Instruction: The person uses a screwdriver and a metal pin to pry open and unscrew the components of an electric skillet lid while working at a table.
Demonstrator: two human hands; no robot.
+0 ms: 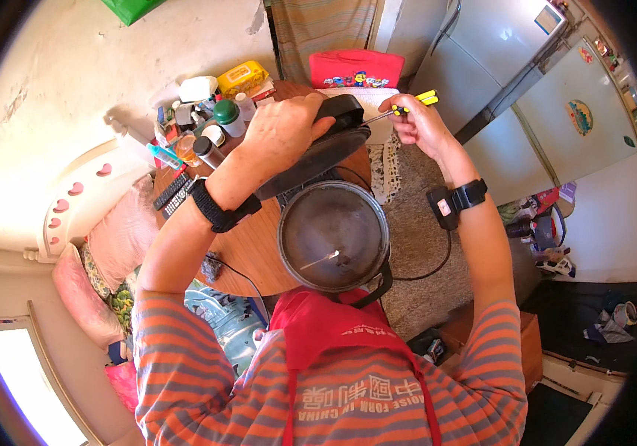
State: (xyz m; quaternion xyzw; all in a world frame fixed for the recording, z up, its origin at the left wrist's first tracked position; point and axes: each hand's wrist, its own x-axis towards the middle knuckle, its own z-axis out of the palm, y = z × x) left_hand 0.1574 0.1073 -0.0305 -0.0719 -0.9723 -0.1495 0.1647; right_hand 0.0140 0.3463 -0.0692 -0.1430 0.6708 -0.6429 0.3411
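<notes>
A round dark electric griddle stands at the table's near edge, with its lower pan (326, 219) facing up. Its raised lid (311, 165) tilts upright at the far side. My left hand (285, 130) is closed over the lid's black handle (342, 111). In my right hand (421, 128) is a screwdriver (426, 99) with a yellow and black handle. Its metal shaft points left, and the tip meets the lid near the handle; the exact contact is hard to see. A thin pale sliver (320, 260) shows in the lower pan, too small to name.
Bottles, including a green-capped one (229, 117), cups and a yellow packet (242, 77) crowd the table's far left. Remote controls (176, 193) lie at its left edge. A red chair back (355, 69) stands beyond. Refrigerators (482, 44) are at right. A black cord (437, 267) hangs beside the table.
</notes>
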